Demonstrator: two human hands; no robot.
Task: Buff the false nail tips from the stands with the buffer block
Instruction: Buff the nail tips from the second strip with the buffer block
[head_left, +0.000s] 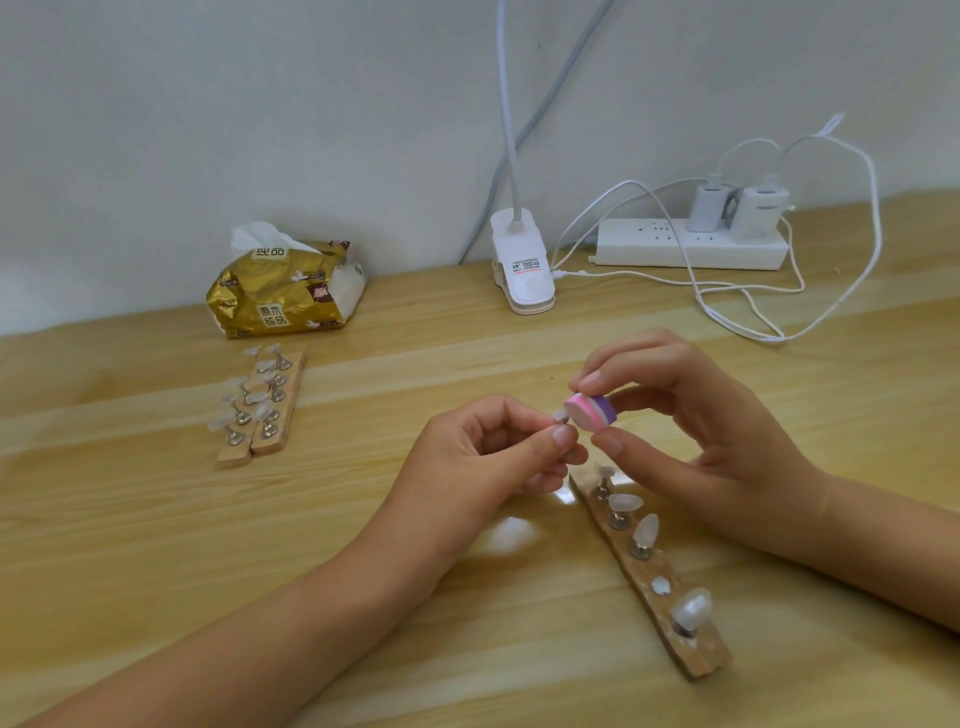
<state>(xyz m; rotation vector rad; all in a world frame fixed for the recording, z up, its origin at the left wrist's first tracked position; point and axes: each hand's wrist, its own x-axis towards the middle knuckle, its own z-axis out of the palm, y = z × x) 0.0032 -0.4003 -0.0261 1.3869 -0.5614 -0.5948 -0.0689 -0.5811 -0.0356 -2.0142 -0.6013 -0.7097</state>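
One false nail tip (560, 414), judged light, thin and easily snapped, is pinched by the left hand (493, 457) and largely hidden in that grip. The foam-like buffer block (589, 413) is gripped by its edges in the right hand (701, 415) just beside it, above the near stand (701, 657); contact cannot be confirmed.

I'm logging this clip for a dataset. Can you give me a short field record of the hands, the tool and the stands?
left hand: pinches a nail tip on its peg, held up
right hand: grips the buffer, pink face at the tip
near stand: below the hands, four tips on it, one spot bare
far stands: two side by side at left, carrying tips
background: tissue pack, clip lamp, power strip with two chargers
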